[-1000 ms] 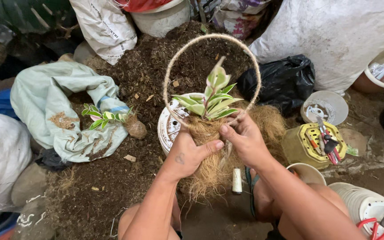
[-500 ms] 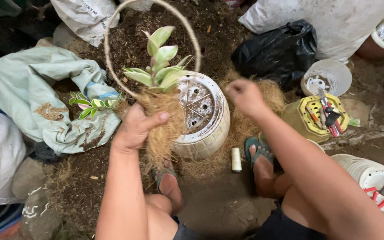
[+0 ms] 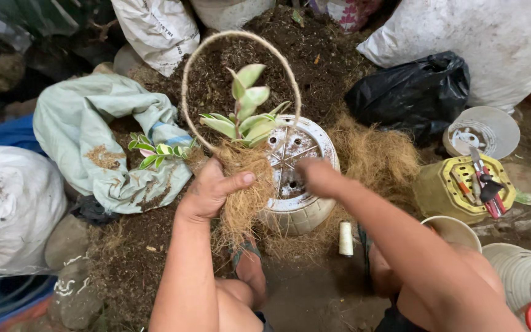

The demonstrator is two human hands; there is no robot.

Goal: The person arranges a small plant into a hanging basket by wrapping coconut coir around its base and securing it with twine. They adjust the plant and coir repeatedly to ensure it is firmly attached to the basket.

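Dark potting soil (image 3: 339,55) covers the ground ahead of me, heaped between white sacks (image 3: 499,43) and a pale green cloth bag (image 3: 87,129) with a small striped cutting (image 3: 155,150) lying on it. Loose coconut fibre (image 3: 376,160) is spread beside an upturned white pot (image 3: 296,184), its drainage holes facing up. Off to my right sit a black plastic bag (image 3: 413,92), a yellow pot (image 3: 456,190) holding red-handled cutters (image 3: 487,190), and a white spool (image 3: 346,238) near my foot. My left hand (image 3: 213,190) is closed around a fibre-wrapped plant bundle (image 3: 244,184), thumb pressed across the husk, holding it upright against the pot's side; green and cream leaves (image 3: 247,114) rise from it, framed by a thin looped handle (image 3: 241,74). My right hand (image 3: 318,175) reaches over the pot's base, blurred, so I cannot tell whether its fingers are curled or spread. I judge this to be the wrapping stage: the husk looks gathered but loose below, so it calls for a steady grip while something binds it tight.
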